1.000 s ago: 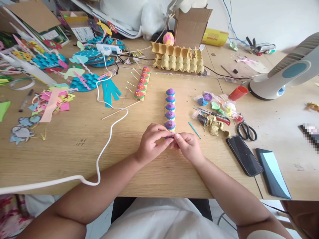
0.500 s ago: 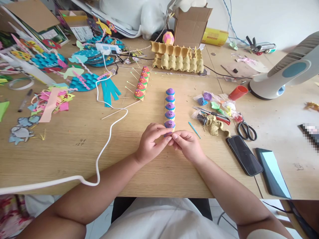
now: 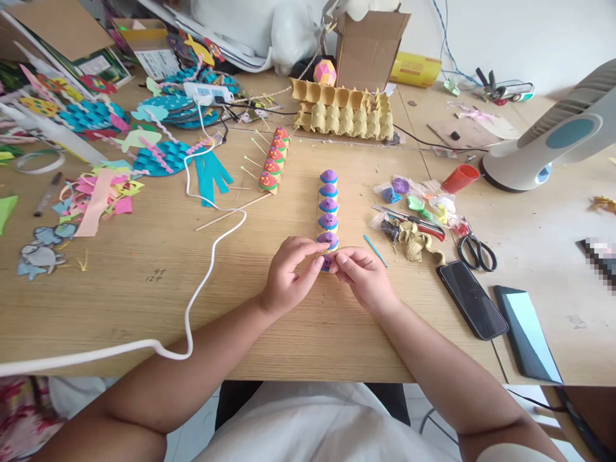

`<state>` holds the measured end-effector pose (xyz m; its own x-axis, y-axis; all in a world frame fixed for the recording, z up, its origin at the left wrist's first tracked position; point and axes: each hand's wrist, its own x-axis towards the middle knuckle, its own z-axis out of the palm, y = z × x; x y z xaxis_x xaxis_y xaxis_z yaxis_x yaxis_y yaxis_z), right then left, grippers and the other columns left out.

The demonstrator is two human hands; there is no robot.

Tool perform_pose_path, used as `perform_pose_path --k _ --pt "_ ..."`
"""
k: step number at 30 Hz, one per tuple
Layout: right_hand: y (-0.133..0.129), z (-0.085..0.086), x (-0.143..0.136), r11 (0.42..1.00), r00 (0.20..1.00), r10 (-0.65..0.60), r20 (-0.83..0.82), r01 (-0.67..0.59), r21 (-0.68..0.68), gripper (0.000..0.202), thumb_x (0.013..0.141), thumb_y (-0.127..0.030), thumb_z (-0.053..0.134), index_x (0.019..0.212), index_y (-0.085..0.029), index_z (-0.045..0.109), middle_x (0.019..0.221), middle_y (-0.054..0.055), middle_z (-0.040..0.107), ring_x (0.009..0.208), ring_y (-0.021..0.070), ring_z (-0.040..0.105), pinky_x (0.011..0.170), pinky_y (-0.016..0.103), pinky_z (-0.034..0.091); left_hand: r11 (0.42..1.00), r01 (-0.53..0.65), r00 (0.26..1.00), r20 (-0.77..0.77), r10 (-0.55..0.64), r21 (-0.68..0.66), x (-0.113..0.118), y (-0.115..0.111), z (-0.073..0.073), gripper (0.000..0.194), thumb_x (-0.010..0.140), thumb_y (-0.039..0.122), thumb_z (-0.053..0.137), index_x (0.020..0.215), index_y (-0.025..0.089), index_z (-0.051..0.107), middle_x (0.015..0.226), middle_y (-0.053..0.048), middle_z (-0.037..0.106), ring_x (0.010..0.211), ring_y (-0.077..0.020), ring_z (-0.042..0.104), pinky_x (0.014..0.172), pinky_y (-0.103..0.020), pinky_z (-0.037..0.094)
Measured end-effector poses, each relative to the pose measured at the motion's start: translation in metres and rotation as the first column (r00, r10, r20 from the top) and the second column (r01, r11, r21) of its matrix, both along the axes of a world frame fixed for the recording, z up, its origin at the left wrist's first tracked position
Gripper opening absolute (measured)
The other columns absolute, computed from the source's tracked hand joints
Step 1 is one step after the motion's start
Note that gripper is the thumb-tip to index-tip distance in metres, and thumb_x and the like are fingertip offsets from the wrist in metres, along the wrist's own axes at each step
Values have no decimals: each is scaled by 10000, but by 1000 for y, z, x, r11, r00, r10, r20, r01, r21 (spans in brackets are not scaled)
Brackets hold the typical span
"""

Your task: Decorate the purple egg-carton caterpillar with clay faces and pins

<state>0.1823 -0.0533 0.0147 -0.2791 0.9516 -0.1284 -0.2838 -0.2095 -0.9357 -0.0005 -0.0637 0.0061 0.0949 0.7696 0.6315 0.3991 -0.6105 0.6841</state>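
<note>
Left hand (image 3: 291,273): half-open, empty, at our purple-blue row (image 3: 328,222)
Right hand (image 3: 362,274): pinched; anything held, we can't tell
Bags (image 3: 380,192), two o'clock: coloured lumps (image 3: 400,185)

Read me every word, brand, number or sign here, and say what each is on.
Looks like "12": handwriting on the tabletop, lower line; the rest is unclear.
Red print on the yellow roll: too blurred to read.
White label on a cardboard box, back left: too small.
Pale label on the green box: too small.
Faint marks, tabletop's right side: unreadable.
Purple-and-blue strip: no lettering I can make out.
</note>
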Motion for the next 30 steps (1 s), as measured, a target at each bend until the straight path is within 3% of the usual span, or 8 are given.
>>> perform_pose_path --k 2,7,13,18,24,30 --pt "0 0 0 1000 1000 15 -7 -15 -11 347 761 -554 871 815 -217 811 680 12 737 518 87 493 507 238 369 1000 2 1000 3 -2 1 0 0 0 203 1001 189 634 1185 224 713 1085 -60 746 1021 -184 684 949 -370 560" --pt "-1 -3 3 998 996 31 85 -27 -54 586 833 -728 709 629 -182 764 464 18 615 409 94 442 432 255 292 1000 12 1000 -5 -12 3 0 0 0 194 1010 205 620 1179 226 713 1076 -66 750 1006 -189 683 936 -375 565" --pt "0 0 0 999 1000 15 -11 -15 -29 315 725 -505 909 807 -213 821 678 10 751 528 84 526 510 228 393 1000 13 1000 0 -13 5 0 0 0 197 998 174 633 1170 223 717 1072 -61 744 1014 -184 677 946 -370 551" --pt "0 -3 2 997 999 36 28 -34 -65 504 834 -653 750 664 -178 767 516 13 660 412 81 449 426 241 308 1000 26 1000 7 -26 3 0 0 -1 212 992 162 638 1179 223 716 1072 -56 737 1015 -184 672 947 -364 545" --pt "1 -1 -1 1000 1000 -2 -10 2 -15 335 754 -524 878 818 -204 802 683 12 742 528 81 497 507 230 365 999 33 999 4 -33 15 1 0 -1 220 982 142 647 1173 226 718 1072 -44 735 1013 -175 667 941 -351 535" --pt "1 -3 1 998 997 47 62 -44 -43 600 835 -730 702 610 -173 725 474 9 614 414 79 432 442 247 276 999 45 999 0 -45 13 1 0 0 207 988 156 646 1169 224 719 1058 -47 728 999 -175 660 929 -356 533"
